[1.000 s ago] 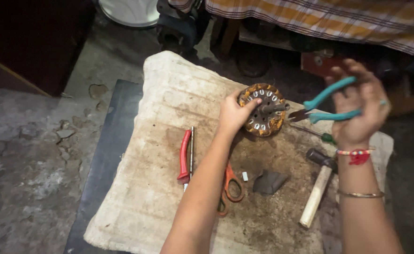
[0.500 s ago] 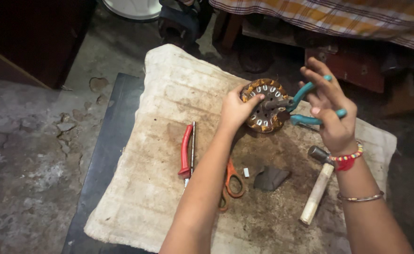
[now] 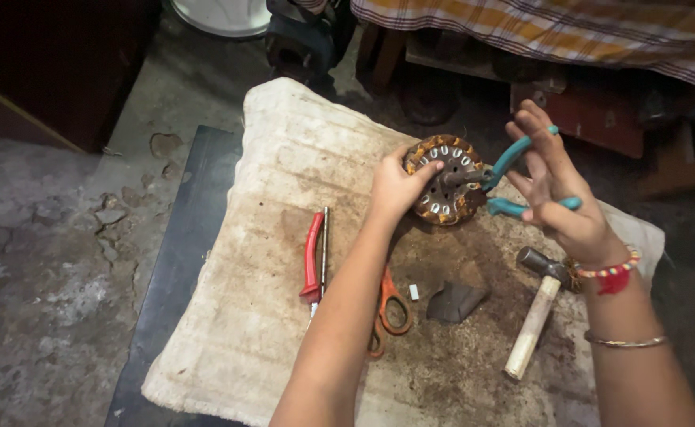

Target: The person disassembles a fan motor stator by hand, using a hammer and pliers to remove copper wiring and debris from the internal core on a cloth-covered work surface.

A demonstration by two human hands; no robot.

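Observation:
My left hand [image 3: 399, 186] grips the near left rim of a round motor stator [image 3: 444, 180] with copper windings, tilted up on a dirty white cloth [image 3: 284, 261]. My right hand [image 3: 557, 198] holds teal-handled pliers [image 3: 513, 182], fingers partly spread around the handles. The pliers' jaws are at the centre of the stator. A red thread band and a thin bangle sit on my right wrist.
On the cloth lie a red-handled tool [image 3: 313, 257], orange-handled scissors [image 3: 388, 308], a dark scrap [image 3: 454, 302] and a wooden-handled hammer [image 3: 535, 312]. A dark board [image 3: 177, 261] lies under the cloth on cracked concrete. A checked cloth [image 3: 568, 24] hangs over clutter at the back.
My right hand with the pliers has moved left and closer to the stator. Its fingers stay loosely spread. My left hand has kept its grip on the stator rim.

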